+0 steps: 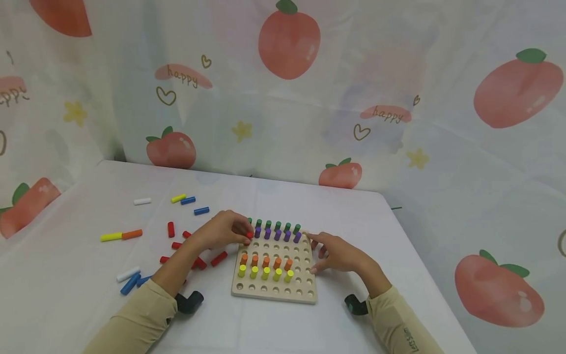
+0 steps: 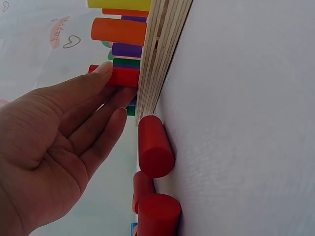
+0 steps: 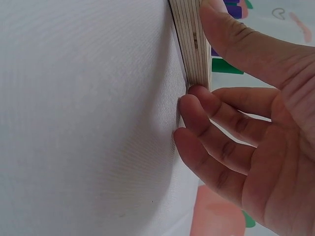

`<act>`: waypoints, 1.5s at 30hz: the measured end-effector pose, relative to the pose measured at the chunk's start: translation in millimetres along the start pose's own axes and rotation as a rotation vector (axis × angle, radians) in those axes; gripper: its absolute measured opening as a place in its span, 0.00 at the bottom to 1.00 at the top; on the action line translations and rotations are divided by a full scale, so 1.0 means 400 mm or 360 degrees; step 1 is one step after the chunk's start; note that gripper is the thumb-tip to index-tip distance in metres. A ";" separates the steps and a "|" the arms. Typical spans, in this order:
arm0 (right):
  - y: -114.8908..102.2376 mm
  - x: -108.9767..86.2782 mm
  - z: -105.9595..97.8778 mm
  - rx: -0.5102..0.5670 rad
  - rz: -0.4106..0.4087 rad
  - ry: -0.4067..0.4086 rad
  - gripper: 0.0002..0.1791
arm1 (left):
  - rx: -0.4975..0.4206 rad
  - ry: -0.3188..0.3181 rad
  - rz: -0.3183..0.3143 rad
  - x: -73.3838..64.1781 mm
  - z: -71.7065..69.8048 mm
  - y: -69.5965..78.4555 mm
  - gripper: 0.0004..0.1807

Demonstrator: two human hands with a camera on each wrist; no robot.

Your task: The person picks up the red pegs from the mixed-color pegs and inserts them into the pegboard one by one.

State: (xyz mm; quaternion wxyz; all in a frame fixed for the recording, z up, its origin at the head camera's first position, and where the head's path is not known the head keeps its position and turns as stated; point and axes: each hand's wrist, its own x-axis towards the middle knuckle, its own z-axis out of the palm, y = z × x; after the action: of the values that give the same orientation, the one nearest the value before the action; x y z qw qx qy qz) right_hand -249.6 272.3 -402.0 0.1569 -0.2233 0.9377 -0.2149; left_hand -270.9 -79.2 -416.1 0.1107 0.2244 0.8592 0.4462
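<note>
In the head view, a square wooden pegboard (image 1: 274, 293) lies on the table with rows of green pegs (image 1: 277, 226), purple pegs (image 1: 277, 235), orange pegs (image 1: 266, 262) and yellow pegs (image 1: 266, 273). My left hand (image 1: 224, 229) pinches a red peg (image 2: 125, 76) between thumb and fingers at the board's left edge, beside the purple row. The left wrist view shows this peg standing against the board's top face; its lower end is hard to make out. My right hand (image 1: 338, 253) holds the board's right edge, thumb on the rim and fingers curled by the far corner.
Loose red pegs (image 1: 219, 258) are scattered left of the board, some partly behind my left forearm. Farther left lie blue pegs (image 1: 201, 211), white pegs (image 1: 142, 201), a yellow peg (image 1: 111, 237) and an orange peg (image 1: 132, 234). A fruit-printed cloth (image 1: 287, 123) hangs behind the table.
</note>
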 end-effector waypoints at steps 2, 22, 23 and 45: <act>0.000 -0.001 -0.001 0.0008 -0.0008 -0.0001 0.50 | 0.0010 0.0003 0.0005 -0.001 -0.001 0.002 0.08; -0.011 0.000 -0.006 0.0010 0.0029 -0.0003 0.50 | 0.0134 -0.0074 0.0069 -0.004 -0.010 -0.011 0.09; -0.012 0.000 -0.005 0.0014 0.0031 -0.0003 0.50 | 0.0155 -0.0078 0.0083 -0.004 -0.011 -0.012 0.09; -0.013 -0.005 -0.003 -0.0004 0.0102 0.0002 0.51 | 0.0226 -0.0106 0.0172 0.001 -0.018 -0.027 0.09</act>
State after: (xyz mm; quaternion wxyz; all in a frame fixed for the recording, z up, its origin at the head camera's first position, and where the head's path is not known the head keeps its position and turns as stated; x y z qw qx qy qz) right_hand -246.5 269.6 -398.3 0.1629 -0.1933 0.9447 -0.2088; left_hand -277.2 -89.6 -420.6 0.0986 0.2925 0.8712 0.3819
